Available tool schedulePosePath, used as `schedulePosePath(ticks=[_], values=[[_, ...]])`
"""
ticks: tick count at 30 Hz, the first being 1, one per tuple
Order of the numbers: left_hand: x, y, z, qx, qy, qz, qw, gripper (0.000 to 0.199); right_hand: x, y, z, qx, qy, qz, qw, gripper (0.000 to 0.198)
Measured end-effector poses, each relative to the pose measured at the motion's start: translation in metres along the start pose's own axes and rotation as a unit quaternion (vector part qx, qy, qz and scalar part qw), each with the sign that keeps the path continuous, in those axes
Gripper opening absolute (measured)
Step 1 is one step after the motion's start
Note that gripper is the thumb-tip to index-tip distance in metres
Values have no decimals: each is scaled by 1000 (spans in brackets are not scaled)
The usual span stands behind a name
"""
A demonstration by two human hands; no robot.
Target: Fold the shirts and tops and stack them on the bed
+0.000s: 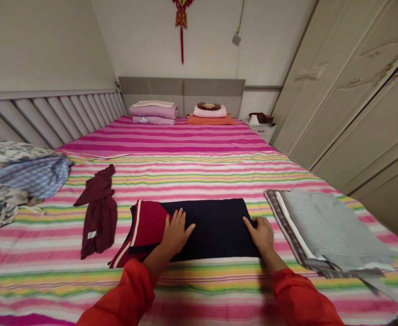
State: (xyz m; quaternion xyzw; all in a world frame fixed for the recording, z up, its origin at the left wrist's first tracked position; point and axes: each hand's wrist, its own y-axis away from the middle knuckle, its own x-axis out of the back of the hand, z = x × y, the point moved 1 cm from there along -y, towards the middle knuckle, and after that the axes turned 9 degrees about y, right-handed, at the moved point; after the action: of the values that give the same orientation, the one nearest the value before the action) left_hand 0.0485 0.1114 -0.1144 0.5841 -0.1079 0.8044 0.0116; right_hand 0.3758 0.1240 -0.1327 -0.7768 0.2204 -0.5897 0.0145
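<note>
A folded navy garment (212,228) with a red, cream-edged part at its left end lies flat across the striped bed sheet. My left hand (176,233) rests on it where red meets navy, palm down with fingers and thumb spread. At the garment's right edge, my right hand (262,233) has its thumb on top and its fingers curled round the fabric. The exact kind of garment cannot be made out from this fold.
A maroon garment (99,213) lies left, beyond it a heap of patterned clothes (32,170). On the right is a stack of folded grey clothes (335,226). Folded bedding (154,111) sits by the headboard (158,86); a wardrobe (351,90) stands right, a rail (56,113) left.
</note>
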Motion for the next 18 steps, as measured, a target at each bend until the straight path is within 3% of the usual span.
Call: schedulePosePath(ticks=[3, 7, 10, 18], values=[[-5, -21, 33, -20, 11, 14, 1000, 61, -1, 0, -1, 1, 21, -11, 1000, 64], [-28, -33, 63, -53, 33, -6, 998, 57, -1, 2, 1, 5, -6, 4, 1000, 61], [-38, -30, 64, -96, 50, 2, 994, 51, 4, -1, -3, 1, -41, 6, 999, 58], [-34, -26, 56, -140, 66, -3, 988, 46, 12, -57, -29, -61, -33, -135, 988, 43]])
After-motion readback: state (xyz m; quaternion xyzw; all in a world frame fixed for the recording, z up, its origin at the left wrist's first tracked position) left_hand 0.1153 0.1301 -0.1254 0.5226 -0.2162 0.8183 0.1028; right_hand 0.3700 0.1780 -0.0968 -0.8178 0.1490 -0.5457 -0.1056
